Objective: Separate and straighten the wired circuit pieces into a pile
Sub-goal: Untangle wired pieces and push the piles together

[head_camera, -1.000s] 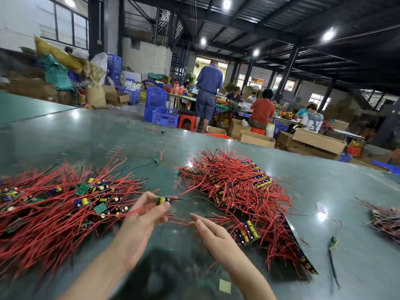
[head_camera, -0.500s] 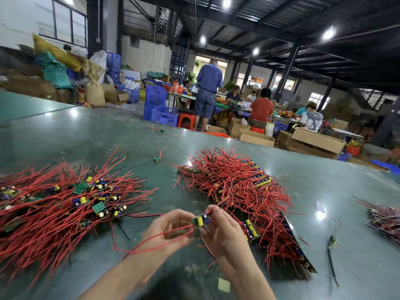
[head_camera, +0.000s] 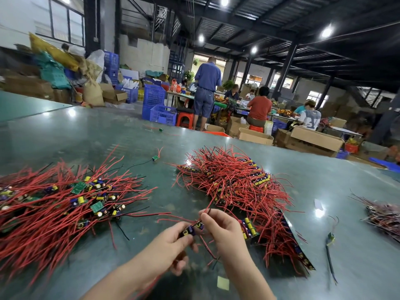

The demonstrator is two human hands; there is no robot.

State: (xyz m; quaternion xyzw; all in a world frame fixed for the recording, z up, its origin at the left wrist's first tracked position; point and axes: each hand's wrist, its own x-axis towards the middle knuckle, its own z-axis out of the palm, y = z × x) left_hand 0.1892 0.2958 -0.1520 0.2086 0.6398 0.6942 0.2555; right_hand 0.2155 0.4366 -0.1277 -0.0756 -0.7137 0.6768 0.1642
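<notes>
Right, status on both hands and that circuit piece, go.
Left hand grips the circuit piece by its board. Right hand pinches its red wire, drawn up. Loose pile left, stacked pile right; nothing in the way.

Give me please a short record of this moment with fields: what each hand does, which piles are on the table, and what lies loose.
left hand: left hand holds a circuit piece
right hand: right hand pinches its wire
left pile: spread pile, boards showing
right pile: dense pile of red wires
loose: single piece farther back on the table
</notes>
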